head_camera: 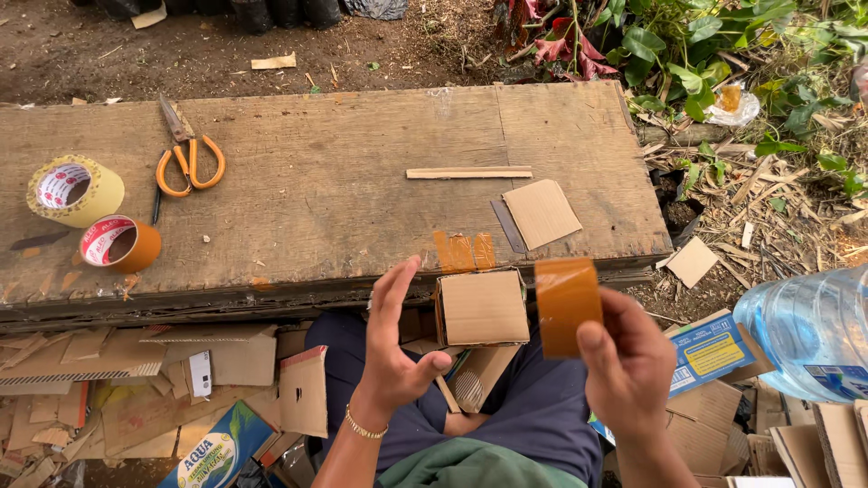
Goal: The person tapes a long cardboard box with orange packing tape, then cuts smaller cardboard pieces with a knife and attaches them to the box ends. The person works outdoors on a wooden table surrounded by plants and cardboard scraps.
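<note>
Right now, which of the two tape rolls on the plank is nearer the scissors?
The pale yellow roll, lying farther back on the plank, sits nearer the orange-handled scissors; the orange-brown roll lies closer to the front edge.

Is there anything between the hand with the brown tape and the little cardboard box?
Nothing visible. The right hand holds the tape strip just right of the cardboard box, with open space between them. The left hand is on the box's other side.
</note>
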